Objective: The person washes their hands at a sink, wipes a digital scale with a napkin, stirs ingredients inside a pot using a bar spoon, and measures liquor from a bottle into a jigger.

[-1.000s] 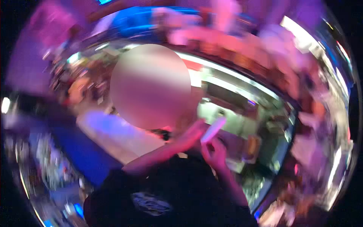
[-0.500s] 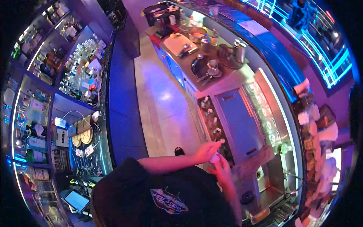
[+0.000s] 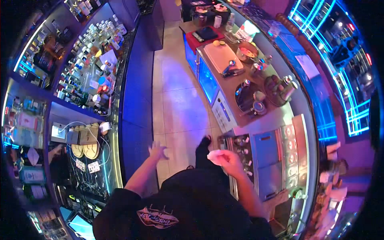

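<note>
My left hand (image 3: 158, 152) reaches out over the floor on the left, palm down, fingers spread and holding nothing. It is nearest to the dark blue cabinet front (image 3: 138, 108). My right hand (image 3: 231, 163) is closed on a crumpled white piece (image 3: 216, 157) that looks like a tissue. Part of this piece hides behind my fingers. Just right of that hand is an open bottle well (image 3: 243, 149) with several bottle tops, beside a steel lid (image 3: 267, 154).
On the right counter stand a cutting board (image 3: 222, 57), a round dark tray (image 3: 245, 97) and shakers (image 3: 289, 89). Many bottles (image 3: 86, 66) fill the left back counter. A tablet (image 3: 78, 225) lies at lower left. Floor tiles (image 3: 176, 108) run ahead between the counters.
My hands were together by the bottle well. Now they are apart: the left has swung left and opened, the right keeps the white piece. My view has shifted and turned.
</note>
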Tool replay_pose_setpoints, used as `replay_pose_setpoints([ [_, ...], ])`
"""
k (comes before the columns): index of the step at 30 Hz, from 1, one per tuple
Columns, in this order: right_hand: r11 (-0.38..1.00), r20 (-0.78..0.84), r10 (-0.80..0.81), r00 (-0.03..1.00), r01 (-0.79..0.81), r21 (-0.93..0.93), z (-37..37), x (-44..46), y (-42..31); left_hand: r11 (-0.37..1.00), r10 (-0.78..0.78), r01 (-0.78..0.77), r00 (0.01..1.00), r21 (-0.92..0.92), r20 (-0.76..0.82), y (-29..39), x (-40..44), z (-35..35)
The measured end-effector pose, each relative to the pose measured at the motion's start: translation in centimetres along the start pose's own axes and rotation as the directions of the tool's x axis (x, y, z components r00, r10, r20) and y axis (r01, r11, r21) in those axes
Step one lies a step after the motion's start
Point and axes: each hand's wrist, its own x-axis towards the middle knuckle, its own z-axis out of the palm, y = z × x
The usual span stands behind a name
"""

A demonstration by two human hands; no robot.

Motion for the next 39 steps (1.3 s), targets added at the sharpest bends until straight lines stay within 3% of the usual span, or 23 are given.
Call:
replay_pose_setpoints([
  [1, 0.997, 0.075, 0.011, 0.997, -0.005, -0.081, -0.3, 2.8, 0.7, 1.0, -0.012, 0.012, 1.0, -0.008, 0.007, -3.4, 1.9, 4.6],
  [2, 0.987, 0.146, 0.026, 0.989, -0.002, -0.158, -0.3, 5.5, 0.9, 0.989, -0.143, 0.144, 0.93, 0.022, 0.339, -4.0, 1.8, 2.1],
  [4, 0.979, 0.251, 0.087, 0.964, -0.036, -0.2, 0.1, 11.6, 0.4, 0.926, -0.33, 0.326, 0.449, 0.191, 0.831, -4.9, 3.2, -2.5],
  [5, 0.968, 0.341, 0.148, 0.928, -0.066, -0.242, 0.6, 14.7, -0.3, 0.836, -0.29, -0.026, 0.827, 0.548, 0.481, -5.0, 0.4, 0.0],
  [6, 0.954, 0.427, 0.21, 0.88, -0.089, -0.287, 1.0, 18.0, -1.2, 0.837, -0.296, -0.023, 0.821, 0.546, 0.489, -6.0, -0.8, 1.8],
  [7, 0.936, 0.506, 0.275, 0.817, -0.108, -0.334, 1.3, 21.1, -2.2, 0.972, -0.027, 0.163, 0.79, -0.168, 0.612, -7.7, -1.4, 3.9],
  [8, 0.935, 0.515, 0.286, 0.808, -0.117, -0.336, 1.5, 24.1, -3.7, 0.551, 0.244, 0.321, 0.821, -0.771, 0.516, -9.3, -1.5, 5.6],
  [9, 0.92, 0.589, 0.307, 0.748, -0.075, -0.384, 1.7, 27.2, -5.6, -0.188, 0.357, 0.338, 0.898, -0.922, 0.257, -8.3, 0.0, 2.1],
  [11, 0.885, 0.707, 0.346, 0.616, 0.035, -0.464, 2.0, 34.0, -9.5, -0.129, 0.291, 0.324, 0.916, -0.937, 0.276, -9.8, -5.1, -4.8],
  [12, 0.866, 0.753, 0.376, 0.539, 0.083, -0.493, 2.0, 36.7, -10.7, -0.064, 0.231, 0.326, 0.924, -0.943, 0.304, -7.7, -8.7, -17.1],
  [14, 0.874, 0.752, 0.382, 0.537, 0.055, -0.484, 2.1, 42.0, -11.7, 0.07, 0.108, 0.347, 0.93, -0.935, 0.352, 1.5, 5.7, -32.0],
  [15, 0.878, 0.748, 0.378, 0.545, 0.044, -0.476, 2.1, 44.9, -12.0, 0.063, 0.106, 0.353, 0.928, -0.934, 0.358, 0.3, 13.3, -19.5],
  [17, 0.887, 0.742, 0.37, 0.559, 0.025, -0.461, 2.3, 50.4, -12.4, -0.556, 0.442, -0.057, 0.824, -0.829, -0.353, -5.3, 23.9, 3.8],
  [18, 0.886, 0.742, 0.377, 0.555, 0.018, -0.464, 2.3, 52.7, -12.1, -0.56, 0.44, -0.052, 0.828, -0.827, -0.349, -6.0, 25.1, 2.3],
  [20, 0.899, 0.641, 0.355, 0.681, -0.061, -0.433, 2.6, 57.1, -11.3, 0.055, 0.126, 0.083, 0.988, -0.995, 0.09, -7.8, 27.7, -3.3],
  [22, 0.911, 0.509, 0.336, 0.792, -0.136, -0.391, 2.7, 61.6, -9.9, 0.54, -0.385, 0.438, 0.888, -0.719, 0.252, -10.1, 32.4, -8.9],
  [25, 0.811, 0.4, 0.39, 0.829, -0.104, -0.576, 2.7, 68.5, -7.8, 0.433, -0.376, 0.501, 0.856, -0.75, 0.355, -13.7, 42.8, -12.9],
  [28, 0.747, 0.179, 0.275, 0.945, -0.092, -0.659, 1.2, 77.3, -3.3, 0.641, -0.174, 0.33, 0.942, -0.693, 0.287, -18.8, 53.6, -13.1],
  [30, 0.916, 0.085, 0.16, 0.983, -0.116, -0.385, 1.2, 82.6, -4.1, 0.588, -0.104, 0.379, 0.912, -0.714, 0.398, -21.3, 59.3, -15.4],
  [32, 0.809, -0.17, -0.331, 0.928, 0.186, -0.558, 1.3, 89.7, -9.4, 0.825, 0.014, 0.177, 0.943, -0.537, 0.332, -23.3, 64.8, -20.4],
  [34, 0.538, -0.103, -0.572, 0.814, 0.278, -0.796, -0.2, 96.0, -11.4, 0.8, -0.021, 0.176, 0.963, -0.574, 0.267, -24.0, 69.2, -25.0],
  [36, 0.503, -0.025, -0.658, 0.752, 0.416, -0.758, -0.3, 101.0, -11.3, 0.826, -0.01, 0.141, 0.972, -0.546, 0.236, -23.7, 74.1, -28.2],
  [39, 0.303, 0.238, -0.476, 0.847, 0.411, -0.859, -0.3, 102.5, -9.9, 0.87, 0.069, 0.001, 0.99, -0.493, 0.124, -20.4, 80.0, -34.1],
])
